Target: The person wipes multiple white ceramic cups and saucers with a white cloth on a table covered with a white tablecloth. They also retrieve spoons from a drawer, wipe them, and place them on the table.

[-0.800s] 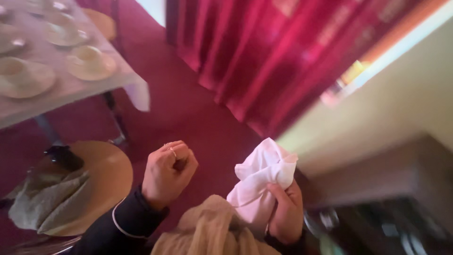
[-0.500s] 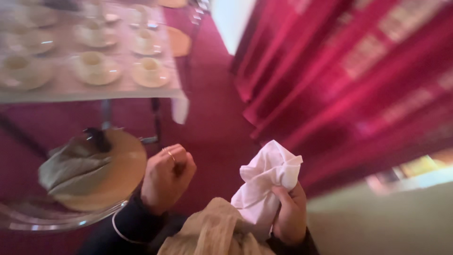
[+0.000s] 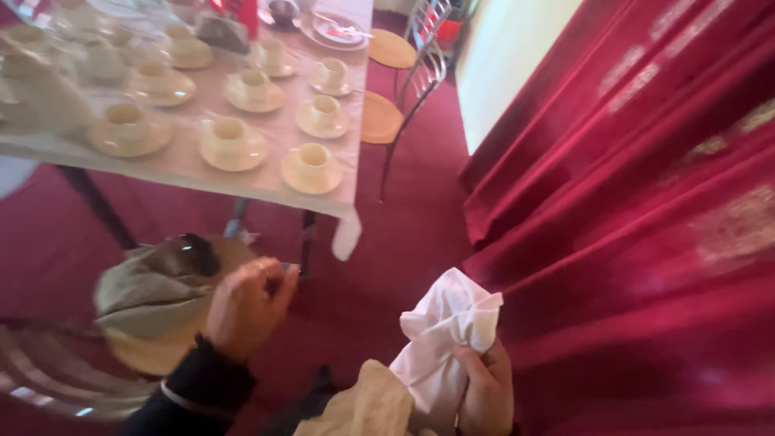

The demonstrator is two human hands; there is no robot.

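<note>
From the head camera, the right hand (image 3: 484,387) is closed around a crumpled white cloth (image 3: 448,327), held up low in the frame beside the red curtain (image 3: 646,210), with a tan fabric (image 3: 359,408) bunched just below it. The left hand (image 3: 246,307) is loosely curled with nothing in it, hovering near a greenish cloth (image 3: 145,295) that lies on a round wooden chair seat (image 3: 149,351). Beyond, the desk (image 3: 266,182) carries rows of cream cups on saucers (image 3: 311,165).
</note>
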